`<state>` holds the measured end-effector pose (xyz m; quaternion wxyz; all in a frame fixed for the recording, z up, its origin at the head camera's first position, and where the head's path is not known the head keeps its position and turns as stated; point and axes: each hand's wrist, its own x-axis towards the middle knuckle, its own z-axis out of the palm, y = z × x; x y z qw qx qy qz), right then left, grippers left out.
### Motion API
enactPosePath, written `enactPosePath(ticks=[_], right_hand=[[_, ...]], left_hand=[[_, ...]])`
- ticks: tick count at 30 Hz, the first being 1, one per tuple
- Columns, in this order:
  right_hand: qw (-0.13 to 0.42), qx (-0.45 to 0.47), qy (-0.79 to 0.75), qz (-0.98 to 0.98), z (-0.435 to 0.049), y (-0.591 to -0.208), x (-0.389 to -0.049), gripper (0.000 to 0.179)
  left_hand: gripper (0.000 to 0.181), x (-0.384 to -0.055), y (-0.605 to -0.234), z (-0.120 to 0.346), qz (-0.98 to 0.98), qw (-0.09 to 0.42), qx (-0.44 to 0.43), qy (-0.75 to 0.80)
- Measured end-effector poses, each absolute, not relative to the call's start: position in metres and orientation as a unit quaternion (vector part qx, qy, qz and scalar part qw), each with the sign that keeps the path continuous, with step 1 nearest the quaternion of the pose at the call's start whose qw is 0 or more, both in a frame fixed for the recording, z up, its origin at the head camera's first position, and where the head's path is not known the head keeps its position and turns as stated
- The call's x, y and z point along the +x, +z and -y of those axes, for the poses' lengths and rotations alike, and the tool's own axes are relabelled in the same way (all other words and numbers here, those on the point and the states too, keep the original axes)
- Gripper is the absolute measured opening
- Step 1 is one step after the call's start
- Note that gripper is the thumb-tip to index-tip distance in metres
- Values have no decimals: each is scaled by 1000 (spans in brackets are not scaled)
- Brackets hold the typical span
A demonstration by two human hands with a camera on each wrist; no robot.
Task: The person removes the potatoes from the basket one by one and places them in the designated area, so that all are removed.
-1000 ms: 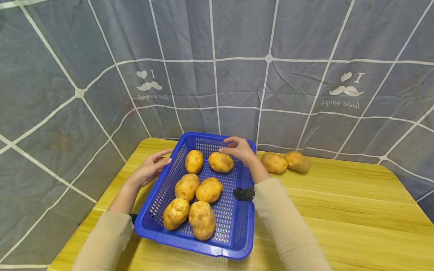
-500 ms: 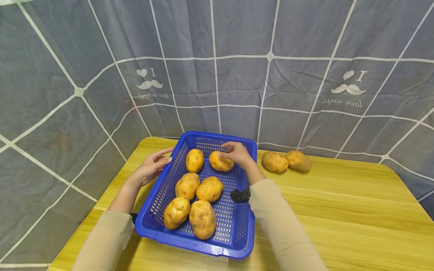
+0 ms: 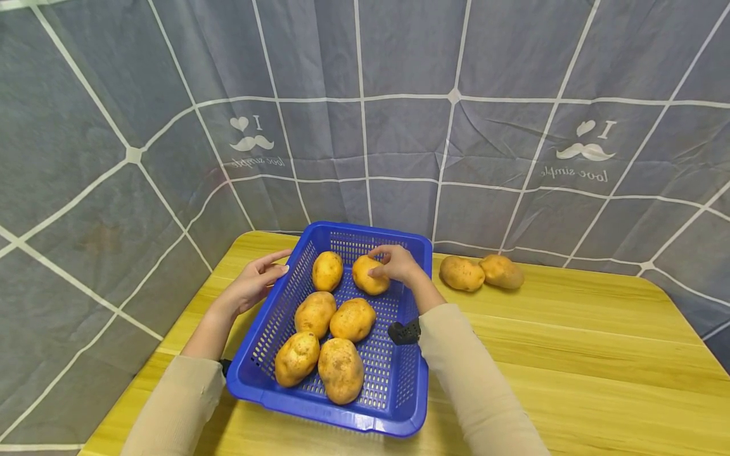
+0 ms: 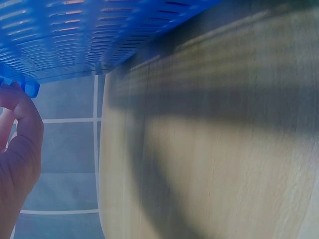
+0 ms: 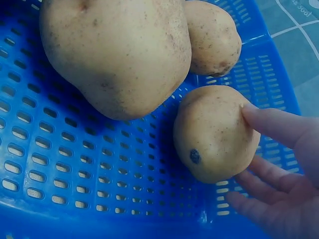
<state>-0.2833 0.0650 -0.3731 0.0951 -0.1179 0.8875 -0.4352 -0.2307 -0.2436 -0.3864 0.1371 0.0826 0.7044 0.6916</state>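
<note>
A blue perforated plastic basket (image 3: 326, 413) holds several yellow-brown potatoes. My right hand (image 3: 402, 265) reaches in over the basket's right side, with thumb and fingers pinching the far right potato (image 3: 367, 278). In the right wrist view, that potato (image 5: 214, 134) shows a dark spot, and the thumb lies against its side. A larger potato (image 5: 119, 55) looms closer to this camera. My left hand (image 3: 248, 288) is outside the basket's left side, its extended fingers and thumb touching the rim. The left wrist view catches part of the left hand (image 4: 20, 144) at the rim's end.
Two potatoes (image 3: 462, 273) lie together on the wooden table (image 3: 570, 342), to the right of the basket near the back edge. A grey curtain (image 3: 399, 139) with white lines hangs behind and along the left side of the table.
My right hand has come down from above the far right potato and gripped it. That potato has turned and shifted slightly toward me. The left hand and basket stay put.
</note>
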Motion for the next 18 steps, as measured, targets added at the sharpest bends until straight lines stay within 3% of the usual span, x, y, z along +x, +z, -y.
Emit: enactPosePath(ticks=[9,18], right_hand=[[143,-159,-431,-877,-65,-376,-283,54],[170,-184,-445,-860,-64,-376,-281,55]], left_hand=[[56,-230,-385,243,-699,138,79,697],[57,-230,-387,244,-702,134,82,694]])
